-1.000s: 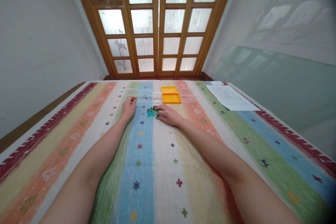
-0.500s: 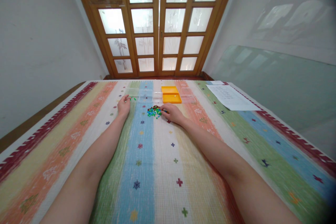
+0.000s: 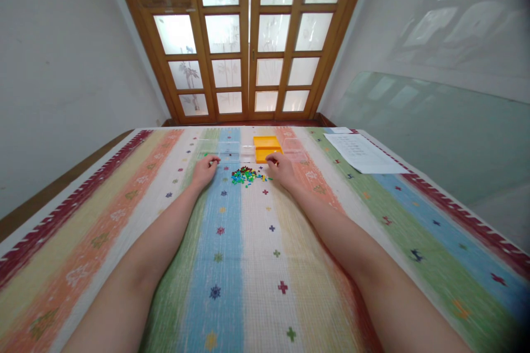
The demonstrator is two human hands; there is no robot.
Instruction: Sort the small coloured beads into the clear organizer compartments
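A heap of tiny coloured pieces [image 3: 244, 175], green, blue, red and yellow, lies on the striped cloth between my hands. To its left is my left hand [image 3: 206, 170], fingers curled together in front of a clear plastic box [image 3: 230, 146]; anything in them is too small to make out. A few green bits [image 3: 206, 154] sit in that box, behind the hand. My right hand [image 3: 281, 169] is at the front edge of an open yellow box [image 3: 267, 142], thumb and fingers pinched. What the pinch holds, if anything, cannot be seen.
Another clear plastic box [image 3: 295, 146] adjoins the yellow one on the right. Printed paper sheets [image 3: 364, 154] lie at the table's back right. Striped cloth [image 3: 256, 265] covers the table, and wooden glazed doors [image 3: 250, 66] stand behind it.
My left hand has moved right, from the clear box toward the heap. My right hand has left the heap, going right and back to the yellow box; loose pieces show where it was.
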